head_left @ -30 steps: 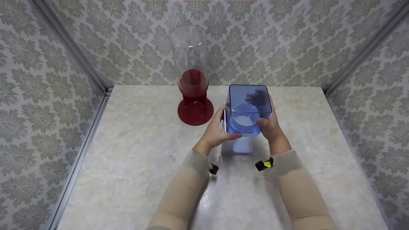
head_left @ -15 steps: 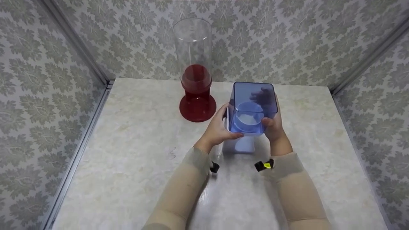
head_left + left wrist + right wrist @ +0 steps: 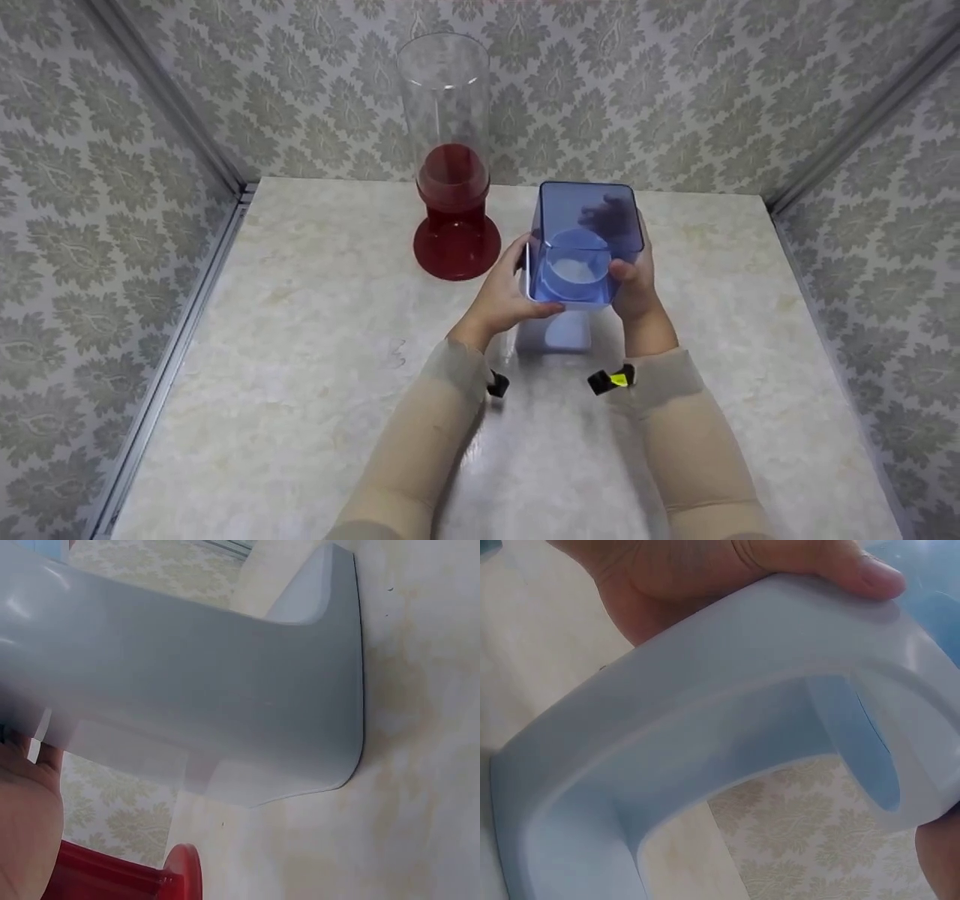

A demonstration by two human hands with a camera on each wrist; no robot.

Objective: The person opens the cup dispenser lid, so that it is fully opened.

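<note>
Both hands hold a dispenser with a see-through blue, square container (image 3: pixel 589 214) on a white, C-shaped stand (image 3: pixel 667 682). The left hand (image 3: pixel 504 296) grips the container's lower left side, its thumb lying across the front. On the opposite side the right hand (image 3: pixel 637 285) wraps the lower right corner, and its fingers show through the blue wall. In the left wrist view the base of the stand (image 3: pixel 225 682) is down at the tabletop, upright. The fingers behind the dispenser are partly hidden.
Left of it stands a red dispenser base (image 3: pixel 457 247) with a clear, open-topped cylinder (image 3: pixel 444 97). The pale marbled table (image 3: pixel 322 300) meets patterned walls (image 3: pixel 697 97) at the back and sides. A small squiggly mark (image 3: pixel 397 352) is on the tabletop.
The head view has shifted slightly, so the things sit a little higher in it. Both hands keep the same grip, and neither dispenser has visibly moved on the table.
</note>
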